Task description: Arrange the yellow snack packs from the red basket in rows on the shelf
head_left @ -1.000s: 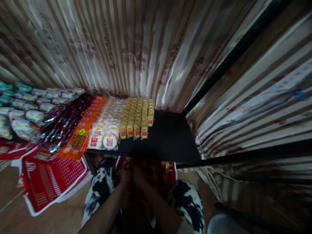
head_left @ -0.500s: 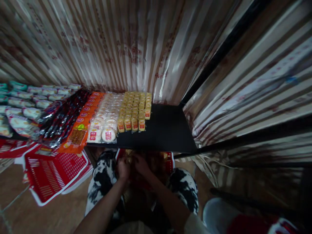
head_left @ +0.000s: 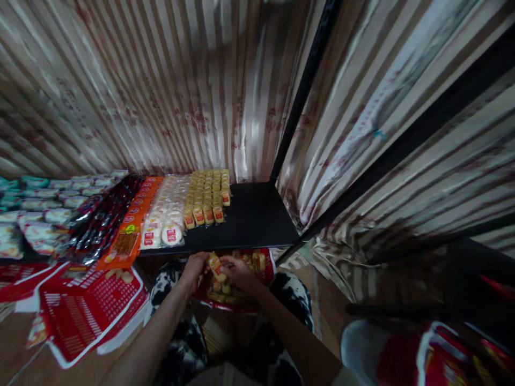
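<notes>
My left hand (head_left: 193, 266) and my right hand (head_left: 238, 272) meet just below the front edge of a black shelf (head_left: 249, 225). Both grip a small yellow snack packet with a red label (head_left: 216, 267). Under them a red basket (head_left: 231, 297) with more yellow packets rests between my knees. On the shelf lie rows of the same yellow packets (head_left: 207, 195), with round white cakes (head_left: 167, 214) to their left.
Orange packs (head_left: 132, 222), dark red packs (head_left: 102, 217) and white-green packs (head_left: 40, 206) fill the shelf's left part. Empty red baskets (head_left: 86, 311) lie on the wooden floor at the left. Striped foil covers the walls. A white stool (head_left: 358, 348) stands at the lower right.
My hands have come up out of the basket with a yellow packet between them. The view has shifted to the right and tilted down, showing more of the basket.
</notes>
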The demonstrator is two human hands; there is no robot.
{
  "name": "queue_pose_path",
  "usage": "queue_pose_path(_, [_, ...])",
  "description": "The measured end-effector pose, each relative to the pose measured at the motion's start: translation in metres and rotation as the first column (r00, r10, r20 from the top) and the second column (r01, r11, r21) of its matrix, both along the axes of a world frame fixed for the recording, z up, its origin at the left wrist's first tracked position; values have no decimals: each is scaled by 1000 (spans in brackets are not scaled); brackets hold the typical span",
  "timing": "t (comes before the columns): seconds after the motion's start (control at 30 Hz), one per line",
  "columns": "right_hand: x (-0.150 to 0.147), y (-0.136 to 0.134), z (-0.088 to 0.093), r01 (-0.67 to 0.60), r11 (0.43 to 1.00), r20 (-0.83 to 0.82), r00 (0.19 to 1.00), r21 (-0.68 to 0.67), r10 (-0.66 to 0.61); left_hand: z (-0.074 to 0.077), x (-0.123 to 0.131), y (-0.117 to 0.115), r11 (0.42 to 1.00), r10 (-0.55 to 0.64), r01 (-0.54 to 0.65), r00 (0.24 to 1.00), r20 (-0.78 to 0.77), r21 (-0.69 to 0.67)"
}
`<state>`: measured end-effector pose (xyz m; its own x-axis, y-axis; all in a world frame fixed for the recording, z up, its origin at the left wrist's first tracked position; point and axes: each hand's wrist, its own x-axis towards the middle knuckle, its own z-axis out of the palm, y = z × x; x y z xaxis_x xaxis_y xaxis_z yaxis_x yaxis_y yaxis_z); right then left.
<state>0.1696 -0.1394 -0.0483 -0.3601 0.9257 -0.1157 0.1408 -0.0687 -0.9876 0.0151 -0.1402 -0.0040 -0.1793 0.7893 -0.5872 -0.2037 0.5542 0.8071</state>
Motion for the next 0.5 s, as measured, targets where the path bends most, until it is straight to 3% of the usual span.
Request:
queue_pose_path(0.17, [10, 13, 18, 161, 987, -127, 979, -1, -160, 26, 22, 9, 979, 39, -50, 998, 57, 197])
queue_pose_path(0.3, [22, 35, 27, 322, 946, -127, 940, 28, -317, 40, 38, 21, 948, 52, -84, 993, 109, 307])
queue_pose_path(0.4, [29, 56, 29, 417, 903, -69, 909, 103, -412, 38, 50, 31, 927, 40, -65, 997, 73, 369])
queue_pose_path(0.5, [32, 81, 28, 476, 860, -4, 875, 183, -484, 25, 65, 43, 917, 4, 2, 1000, -14, 398])
